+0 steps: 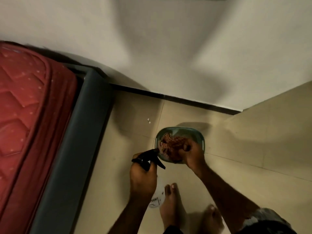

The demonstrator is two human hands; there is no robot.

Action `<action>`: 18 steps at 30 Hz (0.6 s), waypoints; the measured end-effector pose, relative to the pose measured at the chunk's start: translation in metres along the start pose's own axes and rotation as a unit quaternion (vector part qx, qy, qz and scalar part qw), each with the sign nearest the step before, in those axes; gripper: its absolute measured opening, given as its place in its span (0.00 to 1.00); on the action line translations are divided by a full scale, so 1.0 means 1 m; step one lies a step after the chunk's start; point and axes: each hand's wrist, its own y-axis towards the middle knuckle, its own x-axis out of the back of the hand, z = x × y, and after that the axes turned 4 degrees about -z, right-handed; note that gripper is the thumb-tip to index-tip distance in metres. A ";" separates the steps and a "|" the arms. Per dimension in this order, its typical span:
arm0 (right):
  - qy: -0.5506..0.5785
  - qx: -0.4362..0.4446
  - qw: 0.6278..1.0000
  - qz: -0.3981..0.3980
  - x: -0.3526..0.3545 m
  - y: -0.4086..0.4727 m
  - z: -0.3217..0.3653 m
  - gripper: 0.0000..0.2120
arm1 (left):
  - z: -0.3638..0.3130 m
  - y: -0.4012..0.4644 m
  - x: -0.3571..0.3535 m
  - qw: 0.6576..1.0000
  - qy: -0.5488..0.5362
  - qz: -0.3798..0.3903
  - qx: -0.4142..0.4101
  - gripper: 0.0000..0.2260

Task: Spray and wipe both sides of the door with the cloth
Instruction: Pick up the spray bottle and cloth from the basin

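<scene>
Pale wall (168, 48) fills the upper half of the room view, dark skirting strip (185, 100) along its foot. A beige panel (278, 119) comes in at right; whether it is the door, cannot tell.

Bed at left: red quilted mattress (25, 107) on a grey frame (81, 132), frame edge running down toward the person.

Beige tiled floor (118, 166) between bed and panel. Two small white scraps (148, 121) lie near a tile joint.

Person stands barefoot, both feet (170, 205) on the tiles, bent over a green basin (200, 141) set on the floor.

Right hand (190, 154) reaches into the basin, fingers closed around a bunched reddish-brown cloth (170, 146); the cloth sits inside the basin.

Left hand (143, 179) is wrapped tight around the neck of a spray bottle (156, 200), black trigger head (148, 159) up by the basin's near rim, clear body hanging below the fist. Image is motion-blurred.
</scene>
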 end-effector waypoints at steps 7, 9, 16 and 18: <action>0.297 -0.042 0.944 0.136 0.097 -0.083 0.074 0.19 | -0.086 -0.048 0.016 0.994 0.034 0.102 -0.035 0.10; 0.304 -0.064 0.941 0.136 0.128 -0.112 0.096 0.17 | -0.114 -0.065 0.028 0.988 0.066 0.135 -0.040 0.06; 0.375 -0.011 0.925 0.070 0.241 -0.240 0.186 0.23 | -0.230 -0.156 0.077 0.986 0.047 0.135 -0.083 0.15; 0.390 0.020 0.919 0.048 0.269 -0.277 0.208 0.22 | -0.260 -0.185 0.085 0.981 0.054 0.136 -0.130 0.14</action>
